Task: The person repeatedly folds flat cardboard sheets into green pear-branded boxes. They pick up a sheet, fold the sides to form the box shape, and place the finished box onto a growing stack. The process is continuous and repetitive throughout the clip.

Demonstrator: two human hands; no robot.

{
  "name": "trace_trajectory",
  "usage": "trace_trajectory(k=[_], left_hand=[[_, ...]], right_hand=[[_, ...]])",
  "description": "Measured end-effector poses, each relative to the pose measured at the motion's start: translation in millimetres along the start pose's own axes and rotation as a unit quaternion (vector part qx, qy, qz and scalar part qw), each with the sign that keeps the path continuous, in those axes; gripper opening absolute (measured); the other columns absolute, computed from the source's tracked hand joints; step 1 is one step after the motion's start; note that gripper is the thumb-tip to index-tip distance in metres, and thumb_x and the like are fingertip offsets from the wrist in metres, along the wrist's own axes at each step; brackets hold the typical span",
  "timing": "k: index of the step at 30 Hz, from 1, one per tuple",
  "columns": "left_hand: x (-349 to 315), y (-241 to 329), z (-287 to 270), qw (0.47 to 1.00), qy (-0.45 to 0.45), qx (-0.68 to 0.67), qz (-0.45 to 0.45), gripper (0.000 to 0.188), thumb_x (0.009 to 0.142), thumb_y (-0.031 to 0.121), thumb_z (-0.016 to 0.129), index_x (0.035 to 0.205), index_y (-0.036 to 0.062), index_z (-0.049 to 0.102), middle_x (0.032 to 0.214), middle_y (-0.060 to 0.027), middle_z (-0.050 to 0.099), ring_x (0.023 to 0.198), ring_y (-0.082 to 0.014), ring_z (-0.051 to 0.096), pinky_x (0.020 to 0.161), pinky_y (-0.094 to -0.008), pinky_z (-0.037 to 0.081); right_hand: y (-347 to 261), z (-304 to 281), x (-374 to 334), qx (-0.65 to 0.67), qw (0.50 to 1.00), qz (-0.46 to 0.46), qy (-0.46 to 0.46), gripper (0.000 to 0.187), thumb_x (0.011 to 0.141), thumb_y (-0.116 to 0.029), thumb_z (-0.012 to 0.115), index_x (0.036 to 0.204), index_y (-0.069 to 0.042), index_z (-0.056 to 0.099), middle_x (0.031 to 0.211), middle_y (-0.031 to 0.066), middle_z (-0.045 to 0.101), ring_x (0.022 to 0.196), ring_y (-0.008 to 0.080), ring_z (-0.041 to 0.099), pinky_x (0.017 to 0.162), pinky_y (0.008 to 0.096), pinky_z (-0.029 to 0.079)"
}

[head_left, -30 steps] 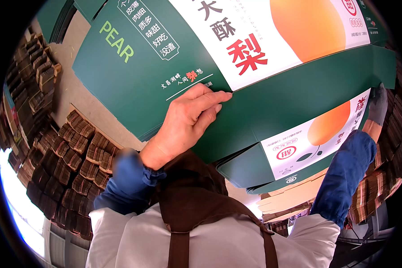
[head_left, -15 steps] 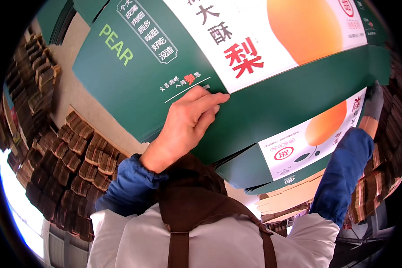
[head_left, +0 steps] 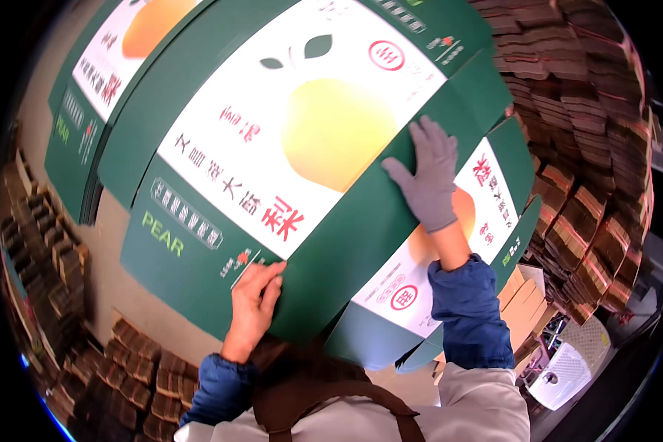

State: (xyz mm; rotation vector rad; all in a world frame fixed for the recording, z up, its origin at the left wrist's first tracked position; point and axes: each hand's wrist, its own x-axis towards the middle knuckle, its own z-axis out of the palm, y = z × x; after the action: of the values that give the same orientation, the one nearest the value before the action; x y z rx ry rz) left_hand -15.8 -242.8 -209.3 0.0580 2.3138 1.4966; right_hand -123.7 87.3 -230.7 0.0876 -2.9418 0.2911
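Note:
A large green carton sheet, printed with a white panel and a yellow pear, lies flat before me. My bare left hand rests on its near-left part, by the lower corner of the white panel. Its fingers are curled and pressed together; what they hold, if anything, is hidden. My right hand, in a grey glove, lies on the green band right of the pear picture, fingers stretched and thumb spread. A smaller white panel with an orange fruit is partly covered by my right forearm.
More green carton sheets are stacked at the far left. Bundled brown cardboard stacks stand along the right, with more bundles on the floor at lower left. A white perforated plastic chair and plain cardboard are at lower right.
My right hand has come from the sheet's far right edge to lie flat nearer its middle. My left hand stays by the white panel's corner. The view has shifted, showing more sheets at left.

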Motion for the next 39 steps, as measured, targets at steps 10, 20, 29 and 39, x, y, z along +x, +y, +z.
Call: trace_trajectory(k=[10,20,29,39], left_hand=[[-2.4,1.5,2.4,1.0,-0.005,0.01,-0.016,0.024,0.085,-0.004,0.06,0.108,0.0012,0.067,0.076,-0.0088,0.054,0.066,-0.0187,0.053,0.063,-0.0281,0.044],[-4.1,19.2,4.2,0.974,-0.008,0.221,0.045,0.035,0.08,-0.003,0.06,0.115,0.0015,0.062,0.096,-0.0133,0.058,0.085,-0.0296,0.057,0.077,-0.0382,0.047],[77.0,45.0,79.1,0.917,-0.1,0.275,0.27,0.051,0.081,0.009,0.064,0.128,-0.0036,0.05,0.136,-0.019,0.047,0.127,-0.0373,0.044,0.105,-0.0442,0.037],[79.5,34.2,77.5,0.916,-0.104,0.279,0.269,0.054,0.078,0.013,0.067,0.127,-0.0026,0.052,0.135,-0.0174,0.048,0.126,-0.0361,0.045,0.103,-0.0432,0.039]], right_hand=[[-2.1,-2.1,-0.8,-0.002,1.0,0.014,-0.014,0.07,0.078,-0.049,0.068,0.128,-0.003,0.051,0.137,0.0161,0.046,0.127,0.0365,0.04,0.109,0.0555,0.024],[1.0,-8.7,3.0,-0.009,0.999,0.006,-0.038,0.069,0.081,-0.055,0.061,0.126,-0.003,0.054,0.133,0.0159,0.049,0.126,0.0323,0.043,0.108,0.0561,0.024],[-15.8,-20.0,35.9,-0.015,0.989,-0.019,-0.149,0.062,0.085,-0.051,0.055,0.125,-0.004,0.056,0.135,0.0145,0.048,0.123,0.0302,0.044,0.111,0.0544,0.022],[58.3,26.3,135.0,-0.086,0.989,-0.063,-0.104,0.061,0.096,-0.055,0.033,0.141,-0.017,0.044,0.152,0.0066,0.031,0.14,0.0253,0.027,0.11,0.064,0.011]])
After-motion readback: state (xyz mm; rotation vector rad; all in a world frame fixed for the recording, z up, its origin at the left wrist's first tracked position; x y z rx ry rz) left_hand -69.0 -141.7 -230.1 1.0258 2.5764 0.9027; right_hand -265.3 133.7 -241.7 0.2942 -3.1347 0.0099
